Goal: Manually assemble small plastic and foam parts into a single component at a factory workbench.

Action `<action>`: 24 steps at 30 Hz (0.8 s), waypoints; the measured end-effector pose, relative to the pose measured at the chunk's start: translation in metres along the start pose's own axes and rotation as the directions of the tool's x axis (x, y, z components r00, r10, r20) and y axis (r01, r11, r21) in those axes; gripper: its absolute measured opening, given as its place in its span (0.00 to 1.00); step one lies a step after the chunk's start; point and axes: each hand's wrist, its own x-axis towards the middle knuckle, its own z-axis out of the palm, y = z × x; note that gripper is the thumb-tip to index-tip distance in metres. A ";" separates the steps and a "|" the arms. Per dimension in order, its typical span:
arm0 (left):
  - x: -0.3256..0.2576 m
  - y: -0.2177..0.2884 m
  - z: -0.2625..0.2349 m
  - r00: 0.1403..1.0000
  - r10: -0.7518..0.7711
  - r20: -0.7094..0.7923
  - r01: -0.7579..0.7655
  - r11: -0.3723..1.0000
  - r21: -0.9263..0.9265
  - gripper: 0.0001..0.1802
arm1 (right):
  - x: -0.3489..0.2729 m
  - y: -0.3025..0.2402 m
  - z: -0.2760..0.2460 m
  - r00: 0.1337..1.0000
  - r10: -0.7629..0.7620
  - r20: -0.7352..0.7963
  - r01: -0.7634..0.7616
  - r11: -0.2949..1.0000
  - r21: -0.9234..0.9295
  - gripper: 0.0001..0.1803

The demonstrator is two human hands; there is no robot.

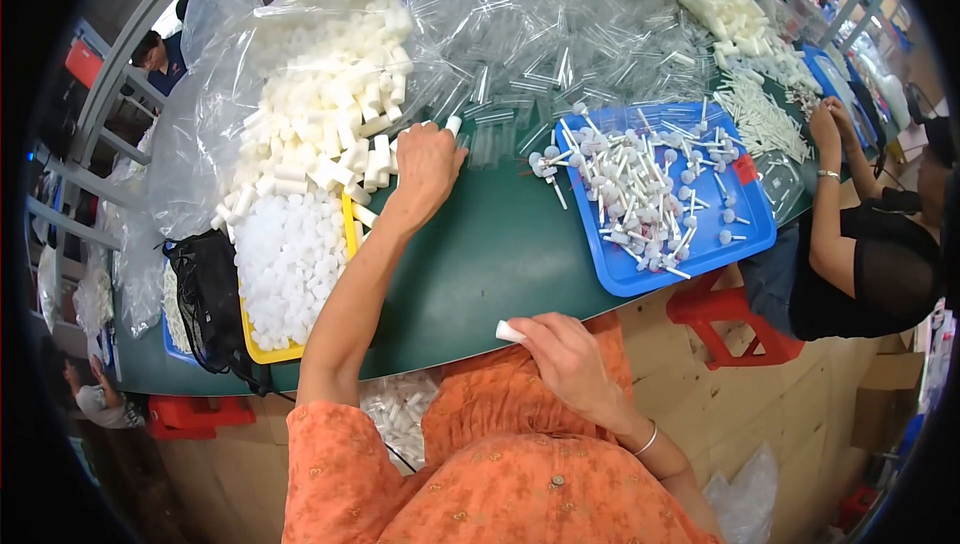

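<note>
My left hand point(428, 166) is at the right edge of a large pile of off-white foam cylinders point(325, 109), its fingers curled down. A short white cylinder point(454, 125) sticks out at its fingertips; the hand's back hides most of the grip. Close to my body, just over the table's front edge, my right hand point(575, 364) pinches another white cylinder point(511, 331) between thumb and fingers. Left of my left forearm, a yellow tray point(270, 352) holds many small white pieces point(290, 264).
A blue tray point(625, 282) of white sticks with round heads stands right on the green table point(480, 244). Clear plastic tubes point(540, 39) cover the back. A black mesh bag point(205, 294) lies left. At right, a co-worker point(850, 254) sits near a red stool point(735, 319).
</note>
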 end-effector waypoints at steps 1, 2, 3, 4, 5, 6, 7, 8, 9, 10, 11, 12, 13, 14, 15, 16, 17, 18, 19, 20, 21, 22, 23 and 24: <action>0.000 -0.002 0.003 1.000 -0.002 -0.003 0.002 1.000 -0.002 0.11 | -0.001 0.001 -0.002 0.999 0.008 0.031 -0.008 1.000 -0.006 0.13; -0.005 0.000 0.000 1.000 -0.009 0.012 0.009 1.000 -0.007 0.11 | -0.002 0.001 -0.006 0.999 0.011 0.032 -0.011 1.000 -0.006 0.13; -0.011 0.002 -0.003 0.999 -0.018 0.028 0.019 1.000 -0.011 0.11 | 0.001 -0.001 -0.013 0.999 0.038 0.024 -0.038 0.999 -0.001 0.13; -0.018 0.004 -0.007 0.999 -0.023 0.033 0.023 1.000 -0.010 0.11 | 0.004 -0.003 -0.021 0.998 0.065 0.018 -0.065 0.998 0.007 0.13; -0.026 0.008 -0.017 0.994 -0.001 -0.108 -0.010 0.995 -0.101 0.11 | 0.007 -0.005 -0.029 0.997 0.069 0.021 -0.070 0.997 0.013 0.13; -0.032 0.014 -0.027 0.969 0.013 -0.246 -0.062 0.980 -0.191 0.11 | 0.012 -0.004 -0.037 0.996 0.087 -0.013 -0.087 0.996 0.028 0.13; -0.044 0.022 -0.039 0.970 -0.001 -0.242 -0.075 0.950 -0.304 0.12 | 0.016 -0.003 -0.043 0.993 0.107 -0.046 -0.105 0.994 0.043 0.13; -0.060 0.031 -0.057 0.971 -0.011 -0.237 -0.090 0.908 -0.410 0.14 | 0.019 -0.002 -0.048 0.990 0.121 -0.078 -0.111 0.987 0.120 0.12; -0.082 0.042 -0.070 0.991 -0.048 -0.126 -0.038 0.800 -0.599 0.16 | 0.021 -0.002 -0.050 0.988 0.132 -0.078 -0.122 0.985 0.125 0.12; -0.105 0.047 -0.070 0.995 -0.049 0.090 0.102 0.522 -0.847 0.15 | 0.023 0.000 -0.052 0.988 0.135 -0.077 -0.116 0.971 0.210 0.13; -0.124 0.060 -0.085 0.955 -0.020 0.296 0.290 0.272 -0.918 0.13 | 0.025 0.001 -0.054 0.988 0.137 -0.071 -0.110 0.949 0.296 0.13; -0.137 0.066 -0.094 0.877 0.067 0.475 0.460 0.164 -0.873 0.13 | 0.027 -0.001 -0.056 0.988 0.150 -0.036 -0.132 0.945 0.298 0.13; -0.146 0.077 -0.101 0.887 0.111 0.447 0.439 0.092 -0.894 0.15 | 0.027 -0.002 -0.055 0.987 0.157 -0.025 -0.142 0.943 0.300 0.13; -0.145 0.083 -0.107 0.887 0.154 0.435 0.413 0.156 -0.897 0.17 | 0.028 -0.003 -0.053 0.990 0.143 -0.015 -0.133 0.947 0.293 0.13; -0.143 0.086 -0.110 0.883 0.199 0.424 0.383 0.217 -0.898 0.19 | 0.027 -0.003 -0.052 0.991 0.130 -0.006 -0.123 0.950 0.287 0.14; -0.144 0.085 -0.108 0.879 0.204 0.431 0.391 0.207 -0.897 0.19 | 0.023 -0.001 -0.051 0.990 0.142 0.000 -0.136 0.949 0.283 0.14; -0.144 0.083 -0.107 0.857 0.260 0.445 0.372 0.287 -0.883 0.19 | 0.021 0.000 -0.052 0.988 0.153 0.013 -0.150 0.949 0.276 0.13; -0.143 0.082 -0.105 0.830 0.314 0.461 0.344 0.362 -0.866 0.19 | 0.019 0.002 -0.052 0.986 0.164 0.026 -0.164 0.949 0.269 0.13; -0.143 0.082 -0.103 0.828 0.317 0.464 0.350 0.355 -0.867 0.19 | 0.019 0.002 -0.052 0.985 0.172 0.030 -0.173 0.948 0.265 0.13; -0.146 0.083 -0.100 0.843 0.294 0.452 0.345 0.350 -0.871 0.17 | 0.018 0.002 -0.052 0.984 0.173 0.039 -0.177 0.948 0.264 0.13; -0.148 0.084 -0.098 0.857 0.270 0.440 0.340 0.346 -0.874 0.15 | 0.017 0.002 -0.051 0.984 0.175 0.047 -0.181 0.948 0.263 0.13; -0.151 0.084 -0.095 0.854 0.272 0.444 0.347 0.339 -0.875 0.15 | 0.016 0.002 -0.050 0.981 0.184 0.053 -0.191 0.947 0.259 0.13; -0.152 0.084 -0.092 0.858 0.266 0.439 0.355 0.312 -0.881 0.15 | 0.017 0.002 -0.048 0.987 0.156 0.047 -0.162 0.963 0.216 0.13; -0.153 0.084 -0.090 0.863 0.258 0.435 0.362 0.285 -0.887 0.15 | 0.016 0.001 -0.047 0.991 0.125 0.043 -0.131 0.976 0.174 0.14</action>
